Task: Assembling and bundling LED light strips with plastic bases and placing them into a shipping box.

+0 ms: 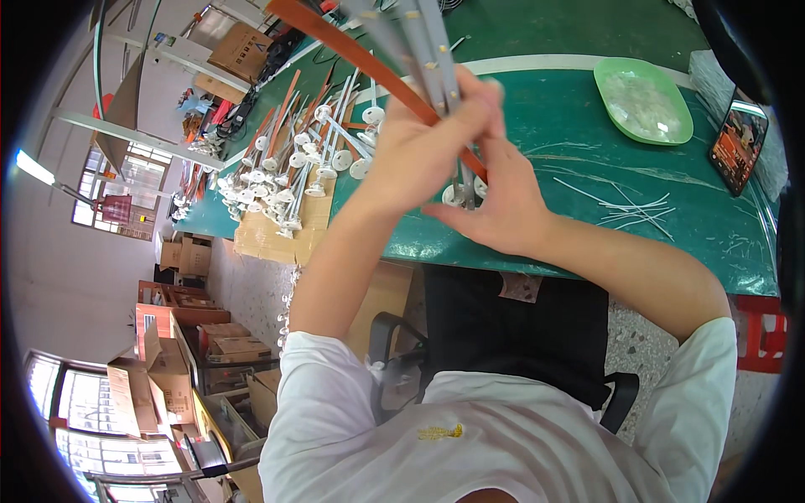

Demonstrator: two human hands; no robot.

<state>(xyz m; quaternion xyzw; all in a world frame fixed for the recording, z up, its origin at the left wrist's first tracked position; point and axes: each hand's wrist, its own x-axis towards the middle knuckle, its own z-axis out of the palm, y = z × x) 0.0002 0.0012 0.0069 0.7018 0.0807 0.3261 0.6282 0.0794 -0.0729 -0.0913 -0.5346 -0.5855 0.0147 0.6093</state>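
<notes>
A bundle of long strips is held upright over the near edge of the green table. In it are an orange-brown strip (360,60) and grey strips (436,52) dotted with small yellow squares, their upper ends blurred. My left hand (423,151) is wrapped round the strips at mid-length. Lower down, my right hand (507,197) closes round the bottom of the same bundle, by white round end pieces (454,195). The palms and part of the bundle hide the exact grip.
Many similar strips with white round ends (264,189) lie piled at the left on cardboard (323,222). On the green table (537,247) are thin white sticks (625,208), a light green bowl (683,126) of clear small pieces and a phone (738,147). A black chair (622,398) stands below.
</notes>
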